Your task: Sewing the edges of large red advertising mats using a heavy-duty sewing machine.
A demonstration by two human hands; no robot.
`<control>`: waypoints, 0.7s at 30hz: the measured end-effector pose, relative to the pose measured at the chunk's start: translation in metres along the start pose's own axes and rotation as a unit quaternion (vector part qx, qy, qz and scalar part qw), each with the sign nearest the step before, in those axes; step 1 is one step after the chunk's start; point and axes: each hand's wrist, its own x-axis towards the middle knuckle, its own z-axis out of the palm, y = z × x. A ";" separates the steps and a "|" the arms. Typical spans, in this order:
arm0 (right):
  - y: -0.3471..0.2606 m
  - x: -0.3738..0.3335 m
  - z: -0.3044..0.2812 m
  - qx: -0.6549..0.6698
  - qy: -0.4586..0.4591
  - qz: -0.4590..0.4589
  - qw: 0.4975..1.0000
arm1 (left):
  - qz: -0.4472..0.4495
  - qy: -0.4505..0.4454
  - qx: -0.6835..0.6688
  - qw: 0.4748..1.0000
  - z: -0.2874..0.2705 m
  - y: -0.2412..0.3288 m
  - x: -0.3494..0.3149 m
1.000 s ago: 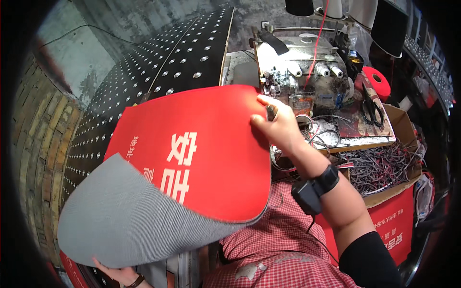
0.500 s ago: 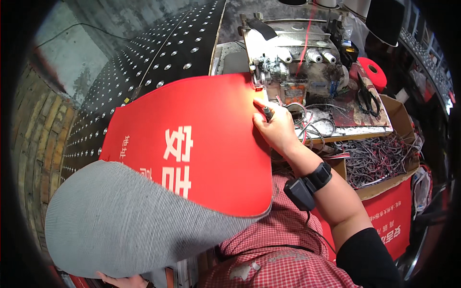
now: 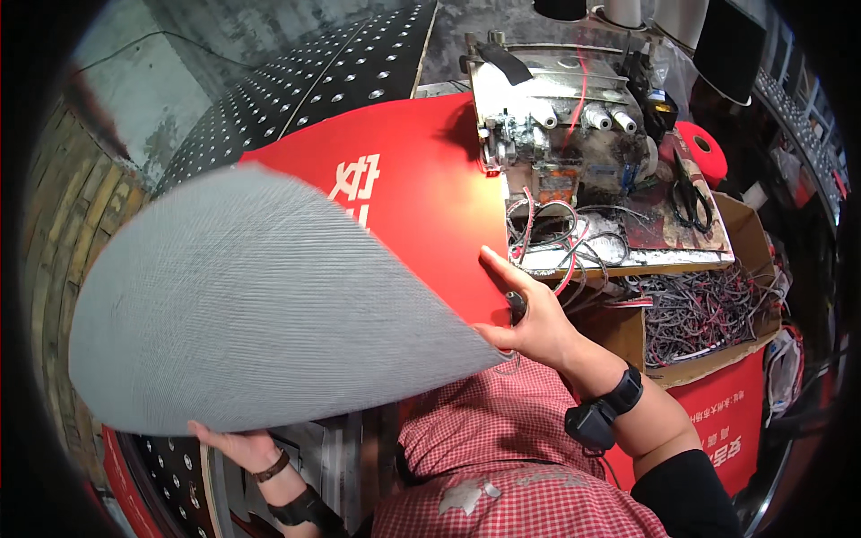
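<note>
Nearest, the left hand [image 3: 235,446] grips the near edge of a red mat [image 3: 421,193] from below, fingers curled under its folded-over grey underside; the fold lifts toward the person. The right hand [image 3: 529,314] holds the mat's right edge, thumb on top, fingers closed, with a small dark tool [image 3: 517,305] tucked in the grip; what kind, I cannot tell. The mat lies between both hands, its long axis running from lower left up toward the sewing machine [image 3: 556,125]; the right hand is nearer the machine. Farther on, the mat's far corner touches the machine's base; right of it, on the desk [image 3: 646,260], lie thread scraps [image 3: 708,309].
</note>
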 end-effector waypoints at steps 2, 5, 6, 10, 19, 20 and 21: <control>-0.001 -0.002 0.003 0.020 0.000 0.003 1.000 | 0.011 -0.019 0.003 1.000 0.008 -0.005 0.001; 0.004 -0.004 0.007 0.060 -0.002 -0.007 0.998 | 0.128 -0.049 0.115 0.984 0.051 -0.003 -0.016; 0.008 -0.006 0.008 0.080 -0.005 -0.021 0.997 | 0.208 -0.031 0.175 0.962 0.074 -0.001 -0.033; -0.004 -0.023 0.013 0.188 -0.020 0.107 0.976 | 0.540 -0.188 0.422 0.703 0.098 0.028 -0.044; -0.003 -0.056 0.030 0.378 -0.036 0.110 0.919 | 0.472 -0.265 0.339 0.769 0.132 0.066 -0.067; 0.000 -0.058 0.027 0.252 -0.031 0.070 0.965 | 0.447 -0.252 0.293 0.807 0.131 0.062 -0.066; 0.006 -0.059 0.031 0.130 -0.041 0.030 0.990 | 0.448 -0.269 0.235 0.820 0.114 0.062 -0.061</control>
